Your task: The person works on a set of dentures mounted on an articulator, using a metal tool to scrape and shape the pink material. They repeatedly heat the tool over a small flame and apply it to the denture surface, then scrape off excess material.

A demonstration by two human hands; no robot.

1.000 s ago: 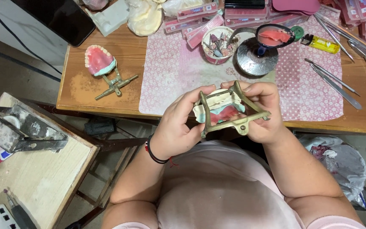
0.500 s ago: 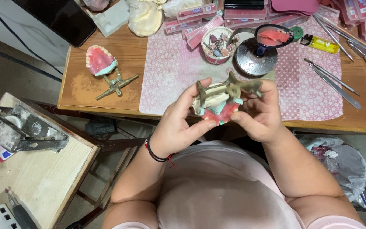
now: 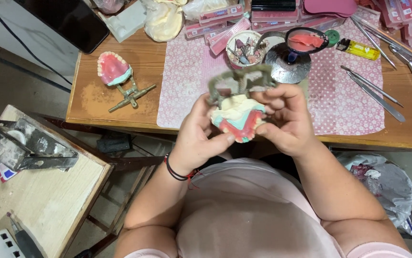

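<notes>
Left hand (image 3: 201, 138) and right hand (image 3: 287, 119) are both clamped on a denture model (image 3: 237, 119) in its metal articulator (image 3: 239, 81) (frame blurred), held in the air above the near edge of the bench (image 3: 120, 107). Beyond lie a patterned mat (image 3: 187, 81), a second denture model (image 3: 114, 69), and metal hand tools (image 3: 373, 88).

A denture model (image 3: 237, 118) of cream plaster with pink gums and teal base, tilted teeth-down; mounted in a grey-green metal articulator (image 3: 240, 81), blurred, above it; held over the table edge.
</notes>
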